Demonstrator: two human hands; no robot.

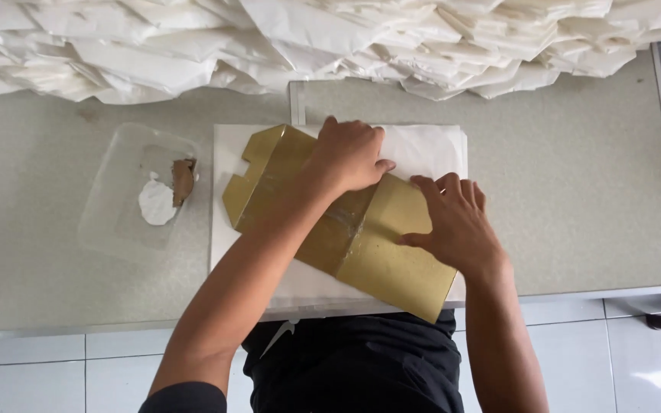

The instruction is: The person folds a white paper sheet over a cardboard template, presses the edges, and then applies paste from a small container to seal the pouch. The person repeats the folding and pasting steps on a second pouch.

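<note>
Gold flat-folded carton blank (361, 245) lies diagonal on a stack of white paper sheets (430, 149), notched flap end up-left, square end hanging past the near table edge toward the person. A glossy strip, glue or tape, cannot tell which, runs across its middle, just below the left hand.

Left hand (350, 153): palm down on the upper part of the carton, fingers curled and pressed together, thumb poking out toward the right hand. Forearm runs diagonally over the carton from the lower left, hiding part of it. Holding nothing, just pressing.

Right hand (453, 222): flat on the carton's right edge, fingers slightly spread and pointing up-left, thumb laid across the gold face. Fingertips sit just at the carton-to-paper boundary. Pressing too, not pinching.

The two hands are close together, a narrow gap between thumb and fingertips.

Well left of the left hand: clear plastic tray (135, 191) on the grey table (575, 191), holding a white paste blob (157, 203) with a small brown dauber (183, 180) touching it.

Beyond both hands, along the far side of the table: a big heap of white folded paper pieces (330, 38), overlapping in loose layers.

Person wears a dark top; white tiled floor shows below the table edge.
</note>
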